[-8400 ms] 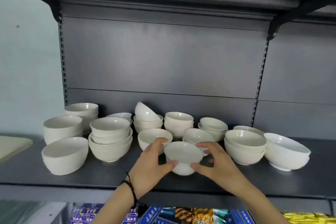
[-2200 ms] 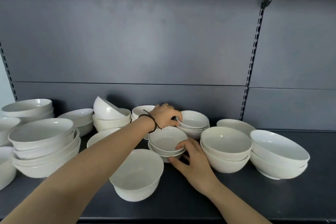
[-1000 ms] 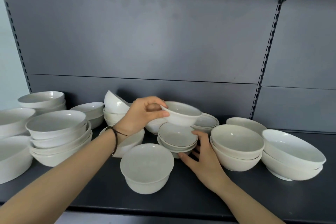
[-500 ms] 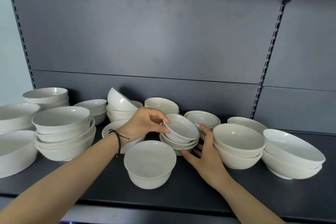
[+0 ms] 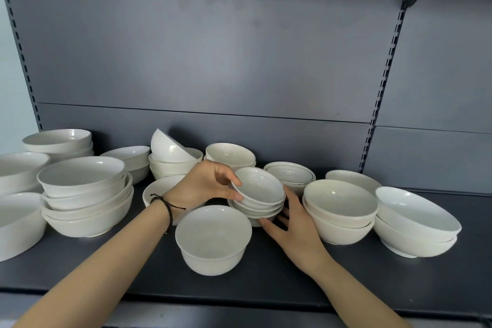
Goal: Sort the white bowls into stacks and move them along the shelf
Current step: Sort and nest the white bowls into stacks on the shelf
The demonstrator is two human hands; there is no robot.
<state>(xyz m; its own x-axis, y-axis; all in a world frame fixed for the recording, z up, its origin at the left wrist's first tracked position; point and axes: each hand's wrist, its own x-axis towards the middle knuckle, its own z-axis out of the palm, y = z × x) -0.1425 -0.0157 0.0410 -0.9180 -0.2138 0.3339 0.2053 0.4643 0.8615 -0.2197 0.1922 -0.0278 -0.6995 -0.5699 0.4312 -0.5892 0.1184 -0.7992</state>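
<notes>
The dark shelf (image 5: 346, 274) carries white bowls along its back edge. A deep bowl (image 5: 213, 238) stands alone near the front edge. Behind it, the left hand (image 5: 202, 185) pinches a small bowl (image 5: 259, 189) by its rim — tilted, resting on a short stack (image 5: 255, 212). The right hand (image 5: 295, 229) lies open, fingers touching that stack's base.

Bowl (image 5: 213, 239) front of sm. stack (image 5: 257, 201)

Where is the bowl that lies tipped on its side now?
The tipped bowl rests on top of a stack of bowls at the back of the shelf, left of centre, just behind the left hand.
</notes>
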